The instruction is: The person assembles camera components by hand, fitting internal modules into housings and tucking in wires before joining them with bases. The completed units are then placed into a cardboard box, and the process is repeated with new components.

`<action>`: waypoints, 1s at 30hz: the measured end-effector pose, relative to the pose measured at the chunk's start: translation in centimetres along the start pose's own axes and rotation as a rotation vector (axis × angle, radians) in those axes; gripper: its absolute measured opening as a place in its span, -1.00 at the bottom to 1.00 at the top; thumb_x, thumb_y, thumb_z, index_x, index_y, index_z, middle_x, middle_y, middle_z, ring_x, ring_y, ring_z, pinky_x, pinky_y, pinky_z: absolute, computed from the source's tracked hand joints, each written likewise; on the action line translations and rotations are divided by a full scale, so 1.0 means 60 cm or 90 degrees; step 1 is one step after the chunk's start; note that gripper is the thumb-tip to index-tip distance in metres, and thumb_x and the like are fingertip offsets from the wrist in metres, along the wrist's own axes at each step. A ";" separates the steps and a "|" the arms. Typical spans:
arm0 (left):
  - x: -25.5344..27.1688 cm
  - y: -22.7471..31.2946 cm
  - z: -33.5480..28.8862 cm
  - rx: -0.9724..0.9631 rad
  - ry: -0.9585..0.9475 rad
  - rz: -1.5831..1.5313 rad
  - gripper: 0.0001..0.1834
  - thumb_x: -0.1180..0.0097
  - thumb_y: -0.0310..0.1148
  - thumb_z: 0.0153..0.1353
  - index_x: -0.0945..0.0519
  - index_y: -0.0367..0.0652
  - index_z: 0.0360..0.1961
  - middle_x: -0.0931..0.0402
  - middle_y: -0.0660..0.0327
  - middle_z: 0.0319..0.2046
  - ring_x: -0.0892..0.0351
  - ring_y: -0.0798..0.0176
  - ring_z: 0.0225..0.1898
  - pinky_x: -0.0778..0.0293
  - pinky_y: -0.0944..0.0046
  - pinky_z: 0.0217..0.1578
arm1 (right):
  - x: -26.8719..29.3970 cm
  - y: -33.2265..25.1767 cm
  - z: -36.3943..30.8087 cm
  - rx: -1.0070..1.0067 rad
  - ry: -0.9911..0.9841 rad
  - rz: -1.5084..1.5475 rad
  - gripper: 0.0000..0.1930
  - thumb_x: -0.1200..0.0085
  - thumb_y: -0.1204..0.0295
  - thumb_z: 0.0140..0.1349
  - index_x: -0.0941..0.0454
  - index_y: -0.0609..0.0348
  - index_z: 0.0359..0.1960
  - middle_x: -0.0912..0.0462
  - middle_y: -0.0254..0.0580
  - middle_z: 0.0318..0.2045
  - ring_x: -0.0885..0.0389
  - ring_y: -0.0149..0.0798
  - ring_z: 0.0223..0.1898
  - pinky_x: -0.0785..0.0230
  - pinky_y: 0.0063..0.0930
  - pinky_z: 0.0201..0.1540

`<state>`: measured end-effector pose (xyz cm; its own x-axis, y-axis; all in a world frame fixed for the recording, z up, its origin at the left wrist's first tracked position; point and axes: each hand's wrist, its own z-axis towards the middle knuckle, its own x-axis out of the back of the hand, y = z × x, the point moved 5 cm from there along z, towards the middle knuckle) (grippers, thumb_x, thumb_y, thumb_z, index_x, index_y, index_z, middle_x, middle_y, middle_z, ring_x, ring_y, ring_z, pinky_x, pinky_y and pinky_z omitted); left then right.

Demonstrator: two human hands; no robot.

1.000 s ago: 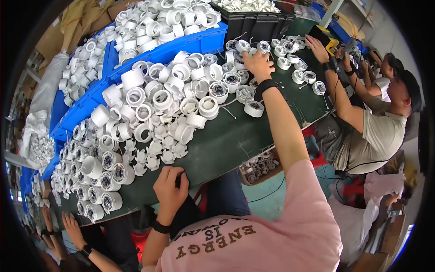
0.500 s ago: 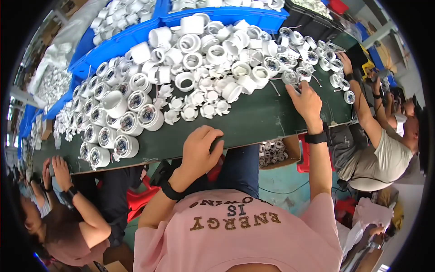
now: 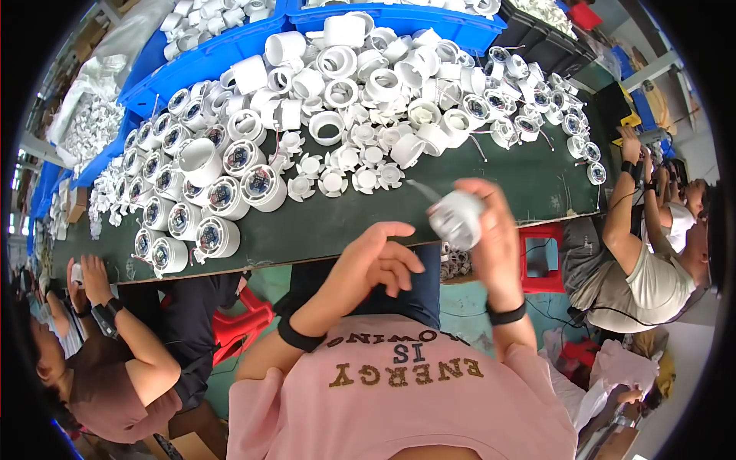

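Observation:
My right hand point(image 3: 497, 241) holds a white round plastic housing point(image 3: 458, 220) above the front edge of the green worktable point(image 3: 307, 230). A thin pale wire trails from the housing, and motion blurs it. Nothing is in my left hand point(image 3: 372, 264), which hovers to the left with its fingers apart. Beyond my hands lie small white fan blade pieces point(image 3: 333, 182) and a heap of empty white plastic rings point(image 3: 383, 84). At the far right rest more wired housings point(image 3: 504, 132) with dark insides.
Rows of white housings with circuit boards point(image 3: 217, 236) stand at the left of the table. Blue bins point(image 3: 399, 23) and a black bin point(image 3: 544, 38) of white parts line the back. Co-workers sit on both sides; a red stool point(image 3: 541, 257) stands to the right.
My right hand has come back from the far right pile toward me, bringing a white housing. My left hand has opened and shifted slightly right; the dark thing by it no longer shows.

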<state>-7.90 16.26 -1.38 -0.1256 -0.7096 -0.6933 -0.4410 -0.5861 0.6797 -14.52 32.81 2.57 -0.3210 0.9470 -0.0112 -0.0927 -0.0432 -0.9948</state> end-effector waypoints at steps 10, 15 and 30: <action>0.052 0.020 -0.065 -0.089 0.088 -0.097 -0.47 0.07 -0.14 0.25 -0.34 -0.37 0.07 -0.48 -0.04 -0.08 -0.54 0.12 -0.14 -0.50 0.27 -0.17 | -0.051 0.006 0.059 0.187 -0.051 -0.458 -0.79 -0.03 0.51 0.17 -0.53 0.21 -0.14 -0.55 -0.10 -0.34 -0.52 -0.27 -0.47 -0.37 -0.50 -0.40; 0.066 0.024 -0.070 -0.085 0.160 -0.015 -0.55 0.00 -0.09 0.23 -0.39 -0.34 -0.14 -0.47 -0.09 -0.13 -0.57 0.08 -0.14 -0.54 0.21 -0.12 | -0.095 0.017 0.100 0.250 -0.152 -0.796 -0.74 -0.17 0.39 0.08 -0.52 0.12 -0.17 -0.55 -0.15 -0.63 -0.52 -0.12 -0.63 -0.33 -0.34 -0.58; 0.036 0.073 0.025 -0.286 0.135 0.624 -0.74 -0.01 -0.34 0.23 -0.39 -0.26 -0.11 -0.39 0.32 -0.40 -0.32 0.51 -0.37 -0.26 0.50 -0.37 | -0.043 0.064 0.041 0.091 -0.218 -0.484 -0.43 -0.28 0.54 -0.13 -0.46 0.01 0.03 -0.39 -0.24 -0.69 -0.34 -0.29 -0.67 -0.24 -0.42 -0.55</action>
<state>-11.46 12.74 -0.29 -0.0700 -0.9727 0.2215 0.1357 0.2107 0.9681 -16.35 29.44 -0.96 -0.3886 0.5870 0.7102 -0.5097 0.5052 -0.6964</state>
